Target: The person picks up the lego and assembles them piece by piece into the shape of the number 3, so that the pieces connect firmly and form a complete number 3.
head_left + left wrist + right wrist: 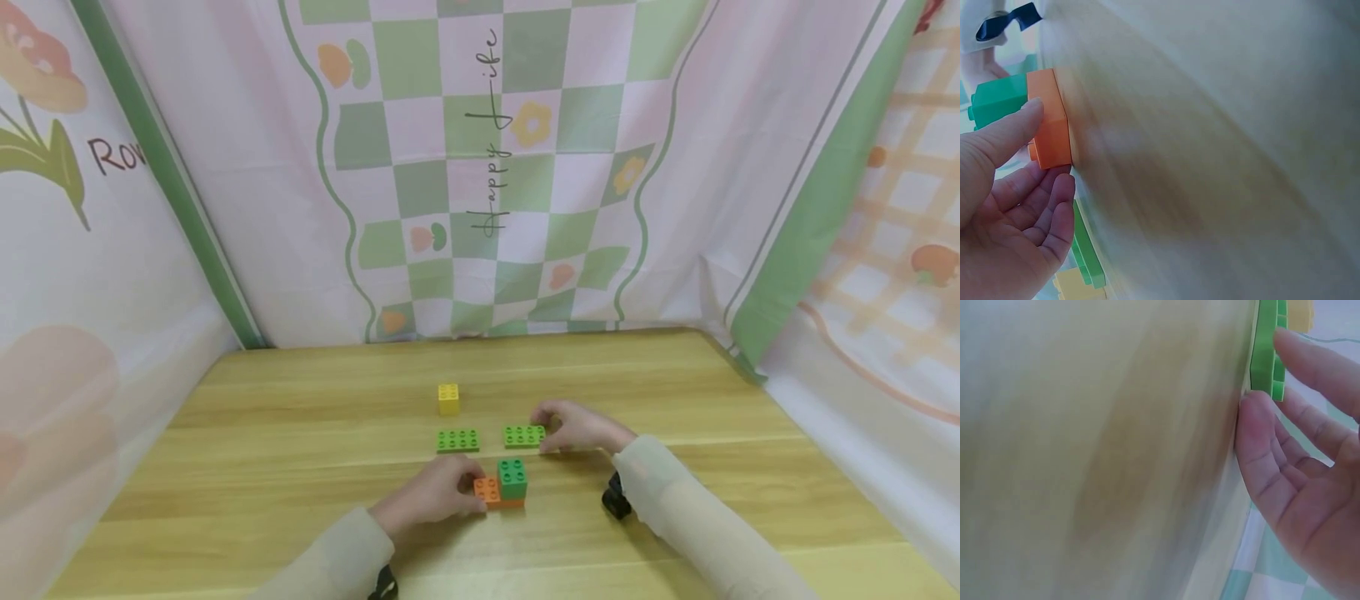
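An orange brick (487, 492) lies on the table with a dark green brick (512, 478) stacked on its right half. My left hand (438, 490) holds the orange brick at its left end, the thumb (1032, 112) lying along its near side. To the right, a flat light green brick (522, 436) has my right hand (577, 427) at its right end. That hand pinches this flat brick, with one fingertip (1255, 403) against its end. Left of it lies a second flat light green brick (457, 441), apart from both hands.
Behind the flat bricks stands a yellow brick (448, 399). The wooden table (300, 400) meets patterned curtains (495, 183) at its back and along both sides. A black strap (617, 497) is on the right wrist.
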The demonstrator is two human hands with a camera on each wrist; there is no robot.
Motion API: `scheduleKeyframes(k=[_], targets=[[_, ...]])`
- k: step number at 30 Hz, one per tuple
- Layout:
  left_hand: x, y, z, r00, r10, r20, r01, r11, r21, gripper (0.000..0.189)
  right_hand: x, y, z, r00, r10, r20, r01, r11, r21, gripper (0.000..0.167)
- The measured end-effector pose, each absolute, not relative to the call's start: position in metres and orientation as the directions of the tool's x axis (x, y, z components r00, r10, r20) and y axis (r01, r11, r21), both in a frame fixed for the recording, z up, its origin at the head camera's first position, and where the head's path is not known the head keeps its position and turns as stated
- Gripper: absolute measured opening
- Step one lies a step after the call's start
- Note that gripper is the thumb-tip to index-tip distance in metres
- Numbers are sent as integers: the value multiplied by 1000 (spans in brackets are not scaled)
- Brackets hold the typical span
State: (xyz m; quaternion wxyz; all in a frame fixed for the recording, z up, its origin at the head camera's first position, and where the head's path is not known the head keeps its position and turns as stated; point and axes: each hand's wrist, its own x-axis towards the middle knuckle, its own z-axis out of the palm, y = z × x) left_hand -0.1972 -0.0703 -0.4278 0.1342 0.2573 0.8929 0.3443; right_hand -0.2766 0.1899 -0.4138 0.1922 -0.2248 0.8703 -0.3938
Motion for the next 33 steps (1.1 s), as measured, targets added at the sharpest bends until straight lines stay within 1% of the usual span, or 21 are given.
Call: scheduleKeyframes(k=[10,17,25,27,33], targets=[[-196,-70,-427,-833,549,-64,365,633,682,36,-280,188,-417,-830,-535,-159,-244,604,-759,32],[-197,-70,-428,-838,539,-78,351,644,679,35,-279,187,-414,-837,-517,-178,-216,612,-761,29],[-195,-70,-426,-823,567,-36,400,623,672,35,-277,189,-412,-839,-510,-191,-183,594,-784,30],[-195,-71,-426,-817,576,-30,414,622,665,36,-277,190,-412,-835,-518,-186,-190,588,-786,31],[-195,-71,-425,-829,556,-59,378,634,674,36,-277,191,-411,-827,-539,-160,-222,575,-788,29]])
